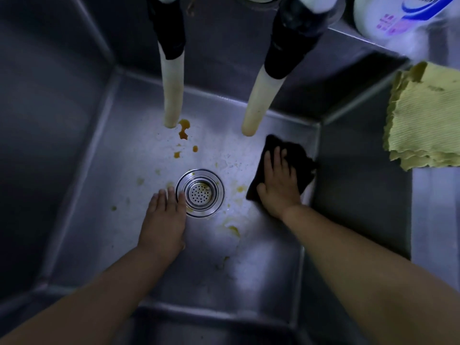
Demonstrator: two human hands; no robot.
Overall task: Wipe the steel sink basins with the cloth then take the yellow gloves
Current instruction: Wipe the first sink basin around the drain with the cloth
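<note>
You are wiping the sink basin (82, 220).
Your left hand (163, 220) is lying flat low in the middle; your right hand (278, 185) is pressing the dark cloth (296, 158) flat, center right. Next, rub toward the orange spots (184, 129). No gloves are showing.

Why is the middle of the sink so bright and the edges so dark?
In the head view, light falls on the sink floor around the drain, glaring white there, while the sink walls stay in shadow; the bottle at top right looks blurred, and the wide lens bends the edges.
</note>
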